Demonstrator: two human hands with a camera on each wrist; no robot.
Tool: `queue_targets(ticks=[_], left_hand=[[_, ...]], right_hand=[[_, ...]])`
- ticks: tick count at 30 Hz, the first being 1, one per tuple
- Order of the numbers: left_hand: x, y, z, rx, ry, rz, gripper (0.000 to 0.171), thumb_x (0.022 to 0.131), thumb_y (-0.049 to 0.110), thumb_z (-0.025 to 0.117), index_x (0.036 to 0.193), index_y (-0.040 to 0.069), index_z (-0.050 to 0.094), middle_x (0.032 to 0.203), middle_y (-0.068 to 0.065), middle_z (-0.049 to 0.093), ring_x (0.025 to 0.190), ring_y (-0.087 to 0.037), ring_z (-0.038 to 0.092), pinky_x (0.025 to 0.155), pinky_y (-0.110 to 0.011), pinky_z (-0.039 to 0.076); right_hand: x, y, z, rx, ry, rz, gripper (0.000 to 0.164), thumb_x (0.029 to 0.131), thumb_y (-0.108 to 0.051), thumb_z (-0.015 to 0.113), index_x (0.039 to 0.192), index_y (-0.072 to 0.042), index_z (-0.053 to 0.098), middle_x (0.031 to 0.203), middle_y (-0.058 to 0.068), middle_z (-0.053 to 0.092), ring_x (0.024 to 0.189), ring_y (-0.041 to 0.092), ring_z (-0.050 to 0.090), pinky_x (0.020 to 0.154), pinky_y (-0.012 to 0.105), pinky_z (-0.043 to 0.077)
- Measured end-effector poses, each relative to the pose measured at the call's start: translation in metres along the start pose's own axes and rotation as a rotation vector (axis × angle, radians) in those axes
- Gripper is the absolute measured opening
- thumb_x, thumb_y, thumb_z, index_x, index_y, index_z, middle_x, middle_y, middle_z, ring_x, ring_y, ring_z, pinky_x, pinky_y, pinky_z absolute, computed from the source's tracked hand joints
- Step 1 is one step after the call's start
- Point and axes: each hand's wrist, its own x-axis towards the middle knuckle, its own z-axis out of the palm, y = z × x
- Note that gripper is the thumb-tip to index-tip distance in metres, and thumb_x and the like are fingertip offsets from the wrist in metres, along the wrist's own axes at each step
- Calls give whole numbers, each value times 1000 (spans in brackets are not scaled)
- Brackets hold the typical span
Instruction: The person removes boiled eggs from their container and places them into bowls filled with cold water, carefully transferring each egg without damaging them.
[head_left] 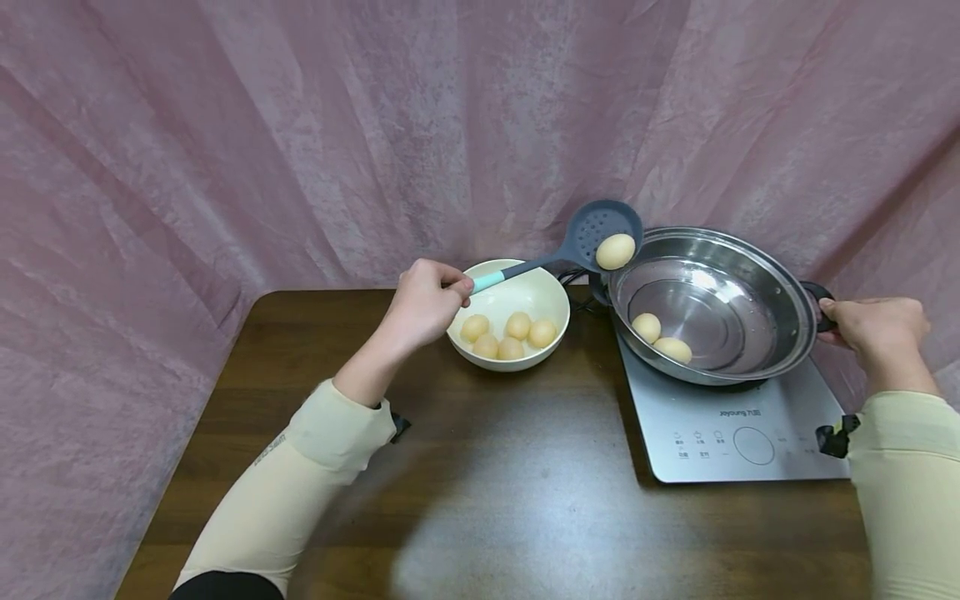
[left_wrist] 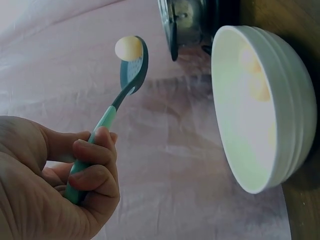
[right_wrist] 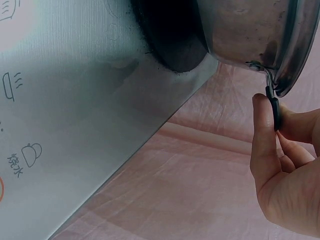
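Note:
My left hand [head_left: 429, 302] grips the mint-and-grey handle of a slotted spoon [head_left: 602, 223], with the fingers curled round it in the left wrist view. A pale egg [head_left: 616, 251] lies on the spoon's perforated head, above the left rim of a steel pot [head_left: 712, 367]. Inside the pot, two more eggs [head_left: 672, 349] sit at the left in shallow clear liquid. My right hand [head_left: 885, 329] pinches the pot's black side handle [right_wrist: 276, 114] between thumb and fingers. Under the spoon's handle stands a cream bowl [head_left: 551, 293] holding several eggs [head_left: 517, 325].
Beneath the pot is a silver induction cooker [head_left: 720, 450] with printed controls along its front. A black cord [head_left: 573, 275] runs between bowl and pot. The brown wooden table [head_left: 480, 467] extends in front, and a pink curtain [head_left: 360, 133] hangs close behind.

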Motion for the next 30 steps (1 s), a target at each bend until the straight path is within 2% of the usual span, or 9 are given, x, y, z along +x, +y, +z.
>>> queue_targets(ticks=[3,6,12,19,30], left_hand=[[-1,-6,-3,10,28,7,22,92,24,53,86,13,72,80,-1,68,66,-17,50,55,-28,39],[-3,-11,-5,12,48,3,22,92,24,53,85,13,72,80,-3,68,65,-17,49,55,-28,39],[-5,-24,-11,4,73,-13,22,92,24,54,87,12,72,82,-6,69,72,-18,51,59,-29,41],[-6,-41,-15,-2,77,-64,24,94,25,53,90,10,72,88,-8,70,81,-20,53,63,-30,42],[-14,-75,-10,51,87,-132,25,93,26,51,88,12,71,87,-5,68,67,-20,43,54,-28,36]], right_hand=[[1,1,0,12,-1,-3,64,91,-36,53,135,8,41,38,-20,44,41,0,58,50,23,52],[1,1,0,21,-2,-6,64,91,-36,54,136,8,41,39,-20,44,42,-1,58,51,23,53],[2,2,1,14,-1,-7,64,91,-36,53,136,8,41,38,-21,44,42,-1,58,50,23,52],[4,4,0,18,6,-4,64,91,-37,54,135,8,42,38,-20,44,43,1,59,51,23,53],[4,1,0,-16,21,12,67,89,-40,56,133,9,45,36,-19,45,42,2,59,48,24,51]])
